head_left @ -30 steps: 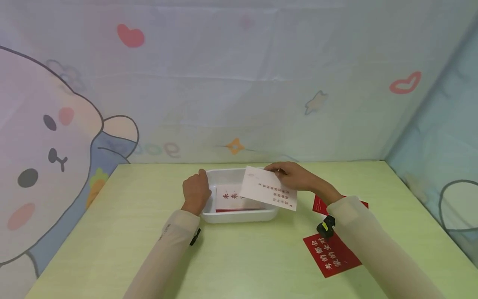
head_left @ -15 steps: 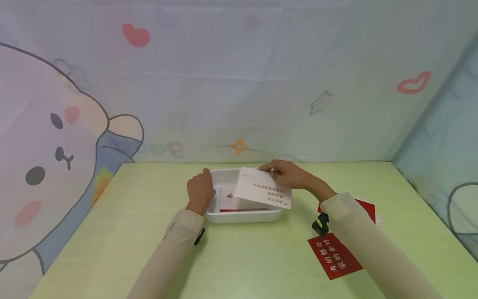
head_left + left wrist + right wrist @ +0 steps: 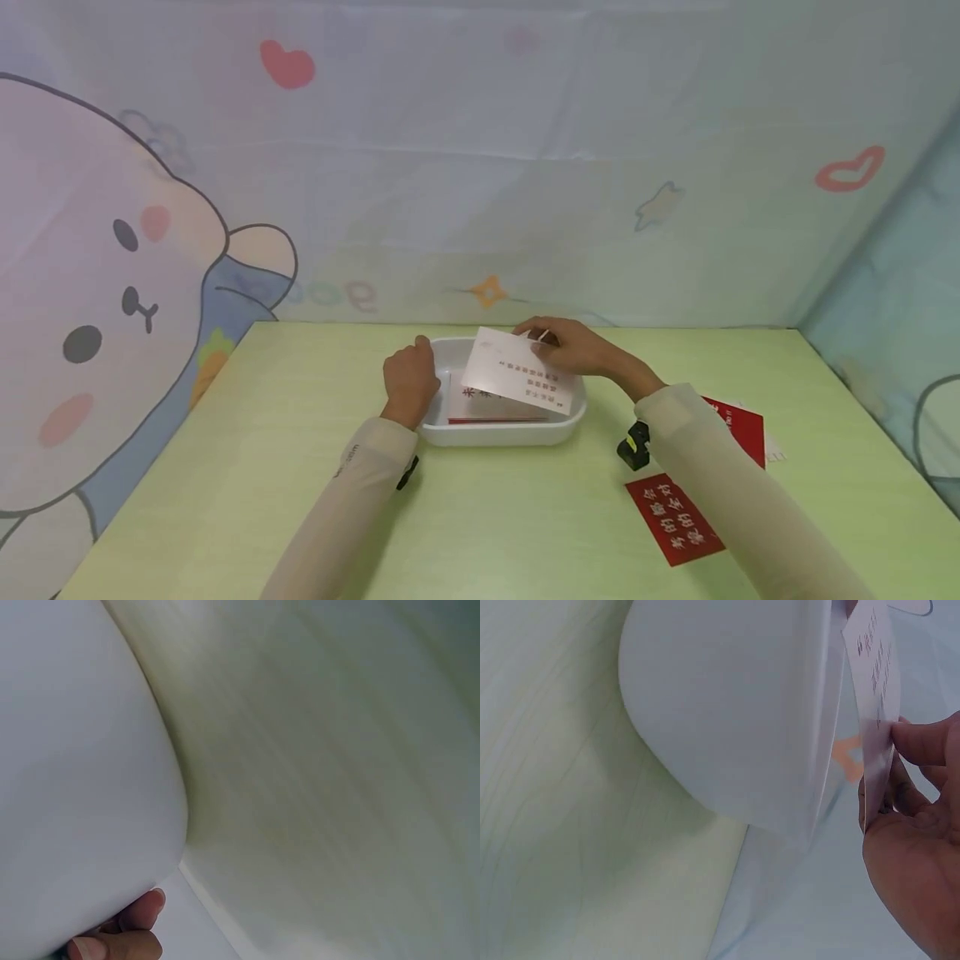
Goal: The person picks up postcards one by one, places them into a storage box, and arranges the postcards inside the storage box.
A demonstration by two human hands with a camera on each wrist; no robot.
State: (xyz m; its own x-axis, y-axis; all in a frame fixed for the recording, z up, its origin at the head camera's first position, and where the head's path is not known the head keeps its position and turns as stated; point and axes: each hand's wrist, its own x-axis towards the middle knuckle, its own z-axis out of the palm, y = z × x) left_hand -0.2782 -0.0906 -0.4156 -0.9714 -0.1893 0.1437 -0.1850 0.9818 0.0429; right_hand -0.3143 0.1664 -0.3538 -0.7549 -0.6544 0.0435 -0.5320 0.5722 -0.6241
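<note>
My left hand (image 3: 411, 382) grips the left end of a white plastic tray (image 3: 498, 434); in the left wrist view its curled fingertips (image 3: 154, 901) show at the rim. Cards (image 3: 495, 408) lie in the tray, the top one white with red characters, a red edge beneath. My right hand (image 3: 573, 346) pinches a white card (image 3: 517, 371) printed with small red lines, thumb on the printed face. This card is tilted above the tray's right half and covers part of the cards inside. In the right wrist view, the held card (image 3: 876, 690) appears nearly edge-on beside the tray wall.
On the pale green table (image 3: 487, 517), a red card (image 3: 675, 521) with white characters lies near the right forearm. Another red card (image 3: 742, 425) lies farther back, partly behind the sleeve, a white piece (image 3: 776, 454) beside it. A cartoon-printed cloth (image 3: 450, 167) hangs behind the table.
My right hand has carried the white card leftward, so it now sits more fully over the tray. The left hand keeps its hold on the rim. The head view has shifted slightly.
</note>
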